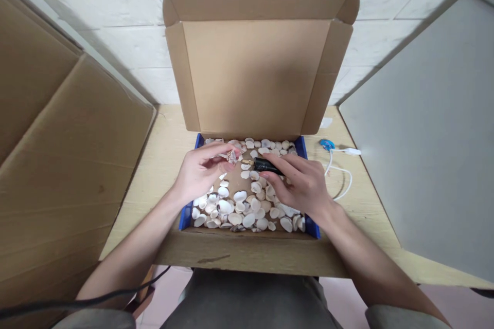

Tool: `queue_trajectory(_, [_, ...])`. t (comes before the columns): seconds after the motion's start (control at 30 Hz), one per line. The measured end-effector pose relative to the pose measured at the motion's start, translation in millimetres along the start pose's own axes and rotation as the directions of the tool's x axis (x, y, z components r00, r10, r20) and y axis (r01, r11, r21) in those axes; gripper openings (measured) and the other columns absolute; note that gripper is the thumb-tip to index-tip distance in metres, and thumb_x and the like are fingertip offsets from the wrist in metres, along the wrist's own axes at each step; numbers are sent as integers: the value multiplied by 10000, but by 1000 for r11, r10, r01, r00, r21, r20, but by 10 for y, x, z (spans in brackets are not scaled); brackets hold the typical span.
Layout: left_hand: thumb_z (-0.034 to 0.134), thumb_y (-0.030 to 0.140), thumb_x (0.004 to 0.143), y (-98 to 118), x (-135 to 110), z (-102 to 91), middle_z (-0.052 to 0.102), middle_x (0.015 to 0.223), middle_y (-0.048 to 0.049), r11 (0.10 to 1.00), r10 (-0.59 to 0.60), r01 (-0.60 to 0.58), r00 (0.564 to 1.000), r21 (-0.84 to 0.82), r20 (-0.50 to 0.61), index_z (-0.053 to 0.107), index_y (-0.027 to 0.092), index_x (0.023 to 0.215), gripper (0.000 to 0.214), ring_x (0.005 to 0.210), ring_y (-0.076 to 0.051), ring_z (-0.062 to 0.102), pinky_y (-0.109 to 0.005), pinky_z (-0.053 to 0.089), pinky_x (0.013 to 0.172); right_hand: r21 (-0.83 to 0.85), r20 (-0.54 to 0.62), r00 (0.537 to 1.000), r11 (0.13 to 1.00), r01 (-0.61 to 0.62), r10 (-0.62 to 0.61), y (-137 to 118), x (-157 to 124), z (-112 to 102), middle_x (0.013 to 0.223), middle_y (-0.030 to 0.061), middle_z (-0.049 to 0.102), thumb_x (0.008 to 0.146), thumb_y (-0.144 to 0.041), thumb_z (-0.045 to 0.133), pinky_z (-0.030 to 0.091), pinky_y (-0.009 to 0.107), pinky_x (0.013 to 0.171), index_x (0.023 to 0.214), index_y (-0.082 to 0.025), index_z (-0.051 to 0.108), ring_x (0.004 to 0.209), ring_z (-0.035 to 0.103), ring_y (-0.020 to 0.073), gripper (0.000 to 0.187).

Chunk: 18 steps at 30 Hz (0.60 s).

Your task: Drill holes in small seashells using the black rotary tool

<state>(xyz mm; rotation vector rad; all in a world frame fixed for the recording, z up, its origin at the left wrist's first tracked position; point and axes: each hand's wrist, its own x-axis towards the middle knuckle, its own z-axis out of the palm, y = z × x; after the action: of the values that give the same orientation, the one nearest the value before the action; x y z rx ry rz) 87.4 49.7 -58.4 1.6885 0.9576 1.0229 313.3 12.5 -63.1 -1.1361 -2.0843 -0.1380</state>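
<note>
While the left hand (pixel 203 168) is pinching a shell (pixel 231 157) over the box (pixel 257 74), the right hand (pixel 299 179) is gripping a drill (pixel 265 165) just right of that shell; more shells (pixel 225 207) are lying below.

Around the pale wooden table (pixel 150 164), a white block-patterned wall (pixel 116 51) rises behind its far edge, brown cardboard (pixel 69 154) stands along its left side, a smooth grey panel (pixel 432 128) along its right, and pink floor (pixel 339 298) shows below its near edge, where a black cable (pixel 57 305) runs leftward.

Black tool (pixel 266 165) near pale shell (pixel 232 157)
</note>
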Motion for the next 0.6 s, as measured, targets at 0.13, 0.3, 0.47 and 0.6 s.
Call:
queue_trajectory(0.13, [684, 185, 794, 15, 4, -1, 726, 921, -52, 999, -25, 25, 1000, -38, 3, 707, 177, 942, 150, 821, -156, 673, -241, 543, 739, 29, 7, 999, 999, -36, 36, 10, 2, -9, 742, 22, 701, 886, -344, 587, 412, 208, 494, 986, -142, 673, 582, 607, 92, 241])
queue_trajectory(0.3, [689, 181, 797, 4, 13, -4, 740, 959, -49, 995, -10, 3, 997, -99, -74, 695, 181, 983, 186, 883, -155, 686, -237, 545, 789, -20, -37, 999, 1000, -15, 14, 20, 14, -11, 753, 32, 701, 865, -322, 625, 438, 205, 518, 984, -132, 677, 603, 616, 96, 230])
queue_trajectory(0.47, [708, 182, 787, -11, 1, 1, 746, 1044, -44, 989, -34, 24, 997, -145, -68, 708, 215, 1045, 260, 987, -173, 692, -256, 544, 879, -105, -66, 997, 994, 21, -28, 18, 30, -7, 790, 35, 700, 854, -322, 646, 474, 210, 592, 1019, -149, 669, 669, 623, 104, 240])
queue_trajectory(0.6, [751, 179, 739, -5, 2, 3, 752, 1040, -37, 987, -94, 82, 992, -135, -80, 725, 226, 1041, 307, 960, -177, 708, -248, 562, 862, -122, -41, 998, 991, 49, -55, 25, 17, -5, 846, 48, 698, 828, -302, 678, 482, 239, 638, 1064, -147, 658, 715, 616, 123, 282])
